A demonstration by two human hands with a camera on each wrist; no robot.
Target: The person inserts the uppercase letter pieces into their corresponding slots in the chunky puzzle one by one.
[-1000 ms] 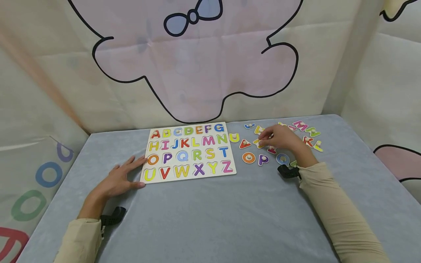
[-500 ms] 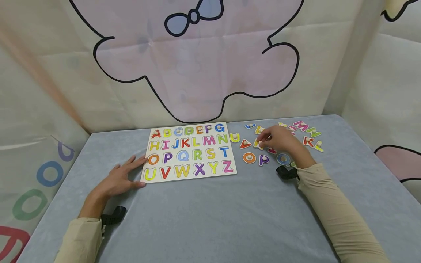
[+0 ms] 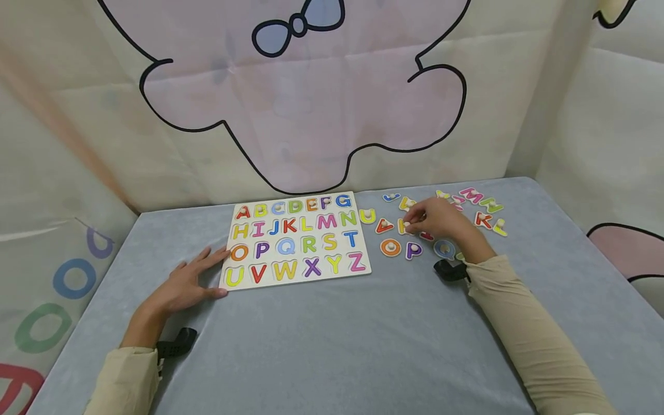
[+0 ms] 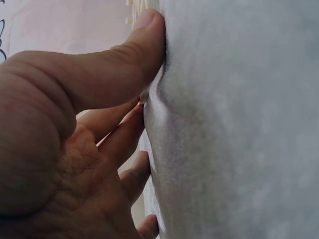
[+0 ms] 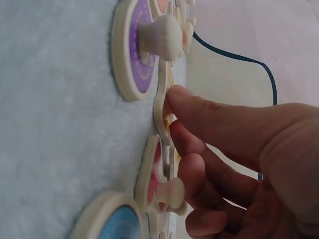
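A white letter puzzle board (image 3: 271,281) lies at the table's back middle. Its top row, A to G, holds knobbed pieces. Along the board's left edge rests my left hand (image 3: 183,287), fingers spread and thumb at the near corner; the left wrist view shows that thumb (image 4: 127,62) close up. Right of the board, my right hand (image 3: 440,219) pinches a yellow letter puzzle piece (image 3: 402,226) by its knob, low among the loose letters. Fingers cover part of that letter. In the right wrist view, the thumb (image 5: 209,114) hides its knob, and the piece seems to lie on the cloth.
Around my right hand lie several knobbed letters: a red A (image 3: 384,225), an orange O (image 3: 391,248), a purple P (image 3: 412,251), a blue Q (image 3: 444,249) and a yellow U (image 3: 367,216). Others spread farther right, such as a red K (image 3: 483,220). A printed cloth wall stands behind.
The yellow piece under my right fingers appears turned slightly, now standing straighter. The head view has shifted a little. My left hand keeps its place on the board.
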